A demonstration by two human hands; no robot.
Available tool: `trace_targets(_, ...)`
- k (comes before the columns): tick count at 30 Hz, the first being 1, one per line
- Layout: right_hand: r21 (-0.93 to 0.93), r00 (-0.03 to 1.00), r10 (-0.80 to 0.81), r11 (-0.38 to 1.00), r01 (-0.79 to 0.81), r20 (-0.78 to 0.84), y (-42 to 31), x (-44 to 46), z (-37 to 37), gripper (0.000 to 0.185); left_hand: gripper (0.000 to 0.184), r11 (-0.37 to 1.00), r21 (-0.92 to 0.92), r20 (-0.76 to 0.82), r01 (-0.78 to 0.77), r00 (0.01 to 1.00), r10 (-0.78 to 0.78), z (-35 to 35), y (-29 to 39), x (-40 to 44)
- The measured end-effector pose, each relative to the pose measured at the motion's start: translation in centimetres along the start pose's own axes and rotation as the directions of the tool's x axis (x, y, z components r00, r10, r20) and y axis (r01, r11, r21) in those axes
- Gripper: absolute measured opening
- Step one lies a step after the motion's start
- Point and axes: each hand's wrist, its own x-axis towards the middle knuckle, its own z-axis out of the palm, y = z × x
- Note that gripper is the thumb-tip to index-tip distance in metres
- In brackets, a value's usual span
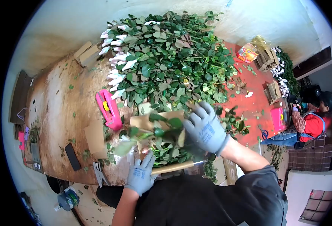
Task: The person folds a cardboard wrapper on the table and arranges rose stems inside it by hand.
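Observation:
My right hand (205, 130), in a grey glove, is closed round a leafy stem (162, 130) whose leaves are blurred and point left. Its wrapped bud end hangs over the cardboard sheet (141, 121). My left hand (140, 175), also gloved, lies low at the table edge with its fingers stretched out, beside cut stems with leaves (168, 154). A wooden rod-like piece (173, 167) runs just right of it. Behind my hands lies a big pile of leafy stems (173, 64) with white-wrapped heads facing left.
A pink tape dispenser (109, 110), a black phone (72, 157), scissors (99, 174) and flat cardboard (95, 139) lie at left. Folded cardboard (266, 58) and blue-handled scissors (264, 133) are at right. A co-worker in red (313, 124) stands at far right.

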Motion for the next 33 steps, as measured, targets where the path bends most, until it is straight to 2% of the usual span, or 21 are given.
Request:
trace_targets(2,0.025,0.987,0.018,0.999,-0.023,0.160,-0.7,-3.2,1.2,0.016,0.070,0.998,0.041,-0.058,-0.039,0.997,0.041,-0.3,0.1,0.0)
trace_targets(4,-0.046,0.915,0.098,0.995,-0.087,0.392,-1.3,-5.2,2.8,0.014,0.070,0.997,0.018,-0.098,-0.082,0.992,0.083,0.1,-0.2,0.1)
trace_targets(5,-0.082,0.905,0.121,0.992,-0.096,0.408,-1.2,-6.5,4.4,0.013,0.071,0.999,-0.026,-0.010,-0.022,1.000,0.022,0.0,-0.1,0.0)
trace_targets(6,-0.111,0.880,0.130,0.990,-0.089,0.457,-1.0,-7.6,5.9,0.016,0.072,0.999,0.038,-0.033,-0.039,0.999,0.040,-0.1,0.0,-0.1)
trace_targets(8,-0.204,0.794,0.171,0.977,-0.061,0.583,-1.3,-8.6,6.7,0.019,0.073,0.999,-0.028,0.064,0.038,0.997,-0.036,-0.5,0.3,-0.1)
trace_targets(10,-0.211,0.756,0.237,0.968,-0.134,0.610,-1.7,-8.4,6.2,0.021,0.073,0.999,0.002,0.055,0.039,0.998,-0.039,-0.3,0.2,-0.2)
trace_targets(11,-0.278,0.800,0.268,0.951,-0.132,0.537,-2.0,-8.3,5.6,0.023,0.073,0.999,0.037,0.045,0.018,0.999,-0.020,-0.1,0.1,-0.1)
trace_targets(12,-0.323,0.753,0.316,0.935,-0.144,0.577,-2.7,-7.0,3.8,0.025,0.073,0.999,0.034,0.043,0.028,0.999,-0.029,-0.1,0.1,-0.1)
trace_targets(14,-0.291,0.882,0.277,0.941,-0.170,0.381,-3.5,-6.1,2.7,0.026,0.073,0.999,0.020,0.040,0.028,0.999,-0.028,0.0,0.2,-0.2)
trace_targets(16,-0.030,0.959,0.156,0.988,-0.153,0.235,-5.1,-3.8,1.8,0.027,0.073,0.999,0.046,0.041,0.025,0.999,-0.027,0.5,-0.1,-0.1)
trace_targets(18,0.193,0.954,0.019,0.978,-0.080,0.300,-7.3,-0.6,1.4,0.025,0.072,0.997,0.074,0.044,0.020,0.999,-0.023,0.6,-0.1,0.0)
trace_targets(19,0.247,0.983,-0.050,0.969,0.005,0.176,-8.1,0.1,3.3,0.024,0.072,0.995,0.090,0.075,0.033,0.996,-0.040,0.5,-0.1,0.0)
trace_targets(20,0.238,0.966,-0.080,0.971,0.020,0.244,-8.6,0.8,5.2,0.029,0.073,0.993,0.107,0.105,0.046,0.993,-0.057,0.4,-0.1,0.1)
trace_targets(22,0.118,0.916,-0.079,0.992,0.035,0.394,-9.2,1.7,9.4,0.024,0.073,0.995,0.095,0.087,0.032,0.995,-0.040,0.4,-0.1,0.0)
trace_targets(25,0.073,0.885,-0.083,0.996,0.056,0.458,-9.0,2.0,12.9,0.021,0.073,0.999,0.049,0.082,0.018,0.996,-0.022,-0.2,-0.2,-0.2)
trace_targets(27,0.111,0.876,-0.085,0.993,0.037,0.475,-9.0,1.7,13.4,0.020,0.073,1.000,0.007,0.097,0.015,0.995,-0.015,-0.4,-0.9,-0.2)
trace_targets(29,0.142,0.862,-0.078,0.990,0.007,0.501,-8.9,1.6,13.1,0.020,0.068,0.954,-0.283,-0.074,-0.101,0.994,0.083,-0.4,-2.9,0.0)
trace_targets(30,0.174,0.852,-0.076,0.985,-0.018,0.517,-8.8,1.7,13.0,0.020,0.058,0.934,-0.334,-0.208,-0.129,0.976,0.060,-1.0,-3.4,0.7)
trace_targets(32,0.224,0.837,-0.072,0.973,-0.061,0.543,-8.4,2.1,12.5,0.022,0.048,0.973,-0.232,-0.295,0.008,0.952,-0.078,-2.8,-3.7,2.1)
trace_targets(33,0.228,0.841,-0.101,0.973,-0.027,0.531,-8.2,2.1,12.4,0.023,0.042,0.989,-0.135,-0.349,0.062,0.931,-0.106,-2.1,-4.6,2.7)
